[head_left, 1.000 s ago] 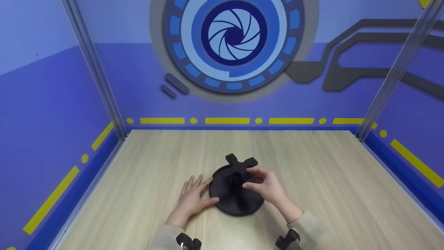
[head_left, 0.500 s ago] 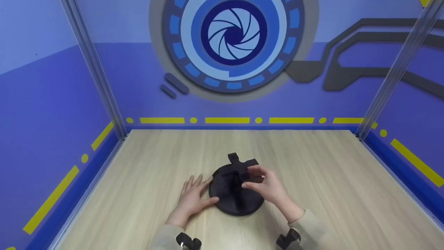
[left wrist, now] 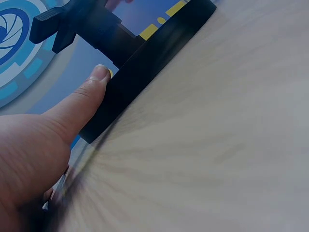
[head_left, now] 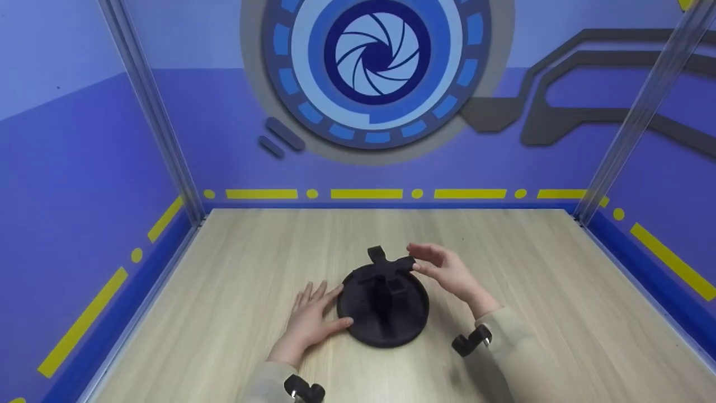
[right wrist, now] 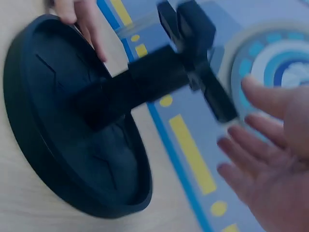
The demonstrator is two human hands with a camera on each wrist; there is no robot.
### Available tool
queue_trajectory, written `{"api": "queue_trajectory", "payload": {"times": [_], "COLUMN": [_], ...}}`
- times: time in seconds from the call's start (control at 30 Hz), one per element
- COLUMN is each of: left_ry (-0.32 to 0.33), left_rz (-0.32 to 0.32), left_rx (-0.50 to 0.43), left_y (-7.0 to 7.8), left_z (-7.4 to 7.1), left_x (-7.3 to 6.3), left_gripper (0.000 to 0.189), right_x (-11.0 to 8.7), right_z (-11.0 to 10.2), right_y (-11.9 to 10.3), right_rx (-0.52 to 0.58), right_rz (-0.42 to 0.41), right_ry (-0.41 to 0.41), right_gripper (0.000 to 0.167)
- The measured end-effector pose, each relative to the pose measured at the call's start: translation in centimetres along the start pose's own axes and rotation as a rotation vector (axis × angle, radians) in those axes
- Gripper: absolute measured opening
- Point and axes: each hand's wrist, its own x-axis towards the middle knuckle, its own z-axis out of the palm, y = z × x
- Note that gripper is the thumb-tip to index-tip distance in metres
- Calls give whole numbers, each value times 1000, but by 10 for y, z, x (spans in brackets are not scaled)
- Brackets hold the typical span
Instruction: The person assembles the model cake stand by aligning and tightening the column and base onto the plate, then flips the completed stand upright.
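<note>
A black round base [head_left: 358,313] with a raised rim lies on the table. From its middle rises a thick post [right wrist: 140,82], topped by a four-armed cross handle [head_left: 386,268]. At the base's left side my left hand [head_left: 307,324] rests on the table with fingers spread. Its thumb [left wrist: 87,96] presses the rim, and the index fingertip touches it further back. My right hand [head_left: 447,274] is beside the cross's right arm, fingers extended. In the right wrist view the palm faces the cross with a small gap; whether the thumb touches it I cannot tell.
The wooden table [head_left: 268,246] has blue panels behind and at both sides, with metal posts [head_left: 156,112] at the back corners. Small black cameras [head_left: 472,340] sit on both wrists.
The cross handle has turned slightly clockwise. My right hand has let go of its near right side and moved up and right, fingers opening. The left hand has stayed put.
</note>
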Motion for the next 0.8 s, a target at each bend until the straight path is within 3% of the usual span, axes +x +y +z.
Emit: {"api": "queue_trajectory", "payload": {"times": [0.13, 0.27, 0.57, 0.8], "left_ry": [-3, -1, 7, -6], "left_rz": [-7, -6, 3, -7], "left_rx": [-5, -9, 1, 5], "left_y": [0, 0, -1, 0], "left_z": [0, 0, 1, 0], "left_x": [0, 0, 0, -1], "left_gripper": [85, 85, 85, 87], "right_x": [7, 10, 6, -1], "right_z": [-6, -7, -7, -7], "right_y": [15, 25, 27, 21], "right_rx": [101, 197, 292, 203], "right_rz": [14, 30, 49, 71], "right_ry": [-135, -214, -225, -213], "right_gripper": [55, 56, 54, 51]}}
